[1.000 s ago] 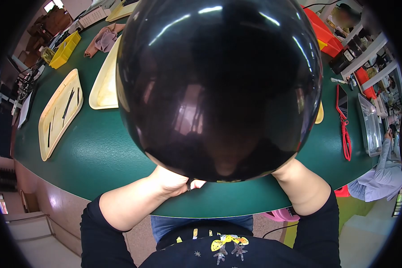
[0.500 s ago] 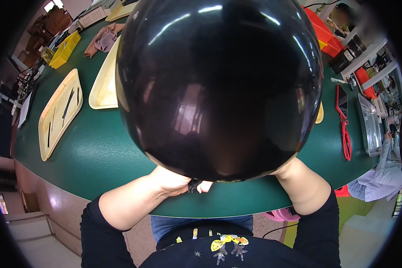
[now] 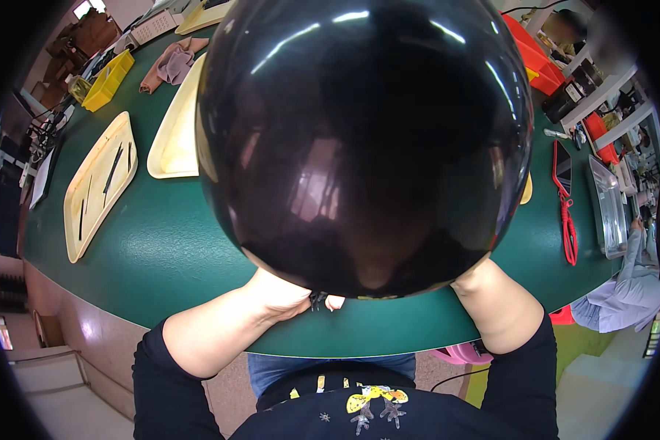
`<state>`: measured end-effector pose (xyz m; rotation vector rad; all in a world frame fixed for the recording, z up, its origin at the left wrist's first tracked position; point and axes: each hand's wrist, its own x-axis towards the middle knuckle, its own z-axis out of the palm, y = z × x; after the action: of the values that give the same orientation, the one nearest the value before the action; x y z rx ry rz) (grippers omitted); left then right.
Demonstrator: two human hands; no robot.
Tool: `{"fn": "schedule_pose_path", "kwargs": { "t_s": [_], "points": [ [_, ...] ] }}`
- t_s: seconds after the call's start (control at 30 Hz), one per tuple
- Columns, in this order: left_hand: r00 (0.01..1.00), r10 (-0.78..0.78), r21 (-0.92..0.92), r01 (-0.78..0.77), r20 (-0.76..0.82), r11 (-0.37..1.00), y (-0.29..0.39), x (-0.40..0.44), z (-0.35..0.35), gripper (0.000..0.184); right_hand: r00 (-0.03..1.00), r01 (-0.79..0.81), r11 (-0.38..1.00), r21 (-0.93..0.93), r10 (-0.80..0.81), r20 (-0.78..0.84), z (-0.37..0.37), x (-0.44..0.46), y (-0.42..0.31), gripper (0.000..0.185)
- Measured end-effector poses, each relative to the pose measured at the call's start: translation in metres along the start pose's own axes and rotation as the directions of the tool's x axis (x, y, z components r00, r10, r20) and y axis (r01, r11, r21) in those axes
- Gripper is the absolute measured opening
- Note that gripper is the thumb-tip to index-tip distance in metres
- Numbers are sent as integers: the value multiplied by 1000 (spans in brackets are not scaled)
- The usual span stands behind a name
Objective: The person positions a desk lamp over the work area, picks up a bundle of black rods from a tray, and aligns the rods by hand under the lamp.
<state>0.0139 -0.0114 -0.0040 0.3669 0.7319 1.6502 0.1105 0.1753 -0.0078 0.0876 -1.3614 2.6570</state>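
Observation:
A large, glossy black ball (image 3: 367, 147), balloon-like in its shine, fills the middle of the head view and hides much of the table. My left hand (image 3: 282, 295) is under its lower left edge, fingers curled and mostly hidden. One fingertip shows beside a small black piece (image 3: 318, 300) with ragged ends, right at this hand. Under the ball's lower right side is my right hand (image 3: 475, 276); only the part near the wrist shows, and its fingers are hidden behind the ball.
On the green table (image 3: 154, 242), a cream tray (image 3: 88, 220) holds several thin black strips. Another cream tray (image 3: 172, 158) is partly behind the ball. Beyond are a cloth (image 3: 176, 66) and a yellow bin (image 3: 110, 81). Rightward are a red-cased phone (image 3: 562, 165), a clear tray (image 3: 607, 209) and a person's sleeve (image 3: 631, 290).
The ball has shifted slightly to the right in view. Both hands stay in nearly the same places beneath it.

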Motion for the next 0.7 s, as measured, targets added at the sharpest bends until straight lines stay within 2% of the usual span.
{"fn": "schedule_pose_path", "kwargs": {
  "t_s": [0.03,0.07,0.13,0.17,0.2,0.23,0.3,0.33,0.37,0.43,0.47,0.53,0.57,0.6,0.63,0.67,0.7],
  "points": [
    [1000,28,-123,-27,5,992,-1,1,0,11,999,-27,999,-17,26,-39,-5,-1,4,34],
    [1000,15,-121,-16,-4,992,0,1,0,12,995,-70,997,35,72,-64,-4,-8,5,27],
    [1000,-13,-119,10,-23,993,2,0,1,13,984,-155,980,-122,165,72,8,-1,-11,21],
    [999,-37,-7,37,-17,999,2,-1,-1,14,967,-188,961,-203,218,133,14,3,-16,18],
    [998,-63,106,64,-14,992,1,-2,-4,19,996,-76,928,-365,90,23,28,0,-6,13],
    [996,-89,217,90,-13,972,-1,-3,-6,26,984,-127,954,-271,156,88,23,2,-10,13],
    [993,-38,147,54,-108,988,-8,1,-1,28,936,-247,965,-87,261,235,8,8,-22,13],
    [988,-13,114,32,-157,993,-10,4,4,30,985,-174,985,-19,174,-21,20,5,-15,14],
    [994,23,166,-6,-104,986,-8,5,8,23,956,-86,996,28,90,-279,33,3,-8,16],
    [996,87,262,-87,9,961,2,6,19,12,980,-72,993,92,87,-179,15,0,-16,22],
    [998,-60,187,61,-10,980,7,2,17,13,991,-65,988,140,80,-105,12,-2,-15,21],
    [993,-116,179,112,13,977,10,-1,15,13,998,-58,970,235,50,40,11,-3,-14,19],
    [989,-145,176,139,25,975,11,-2,16,14,982,-118,991,-61,125,139,13,1,-21,17],
    [988,-155,224,155,-18,962,10,-1,19,11,952,-140,924,-356,224,208,20,10,-38,16],
    [992,-127,302,121,0,946,8,0,17,12,910,-121,775,-620,337,243,25,15,-46,14],
    [995,-100,377,85,19,922,5,1,11,14,997,-40,808,-587,69,28,40,6,-29,9],
    [996,-74,449,48,41,892,4,2,8,17,999,-5,789,-614,30,32,40,7,-30,9]
  ]
}}
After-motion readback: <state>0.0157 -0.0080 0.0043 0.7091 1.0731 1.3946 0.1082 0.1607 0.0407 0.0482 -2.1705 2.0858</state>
